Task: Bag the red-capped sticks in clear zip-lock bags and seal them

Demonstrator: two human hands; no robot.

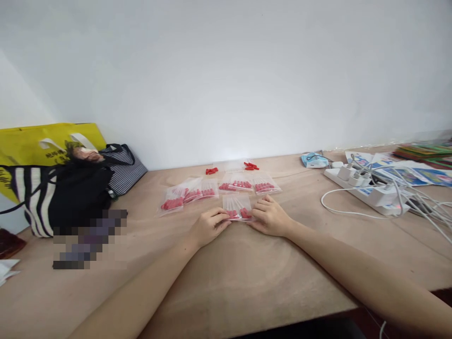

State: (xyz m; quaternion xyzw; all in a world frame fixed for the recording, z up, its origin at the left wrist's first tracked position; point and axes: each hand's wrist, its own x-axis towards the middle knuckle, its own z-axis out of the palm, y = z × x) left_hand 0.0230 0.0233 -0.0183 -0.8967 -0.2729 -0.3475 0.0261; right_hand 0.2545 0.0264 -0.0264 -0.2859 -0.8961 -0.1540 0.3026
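Observation:
A small clear plastic bag [237, 206] with red pieces inside lies flat on the wooden table [247, 273]. My left hand [208, 227] pinches its lower left corner, fingers curled together. My right hand [269, 217] presses on its lower right edge with fingers bent. Behind it lies a row of several filled clear bags [219, 189], each with red pieces at the bottom. Loose red pieces [212, 170] and more loose red pieces [251, 165] sit near the wall.
A striped black and white bag [42, 197] and a yellow bag [38, 141] stand at the left. A white power strip [367, 190] with plugs and cables lies at the right, beside printed papers [413, 172]. A face mask [314, 160] lies near the wall.

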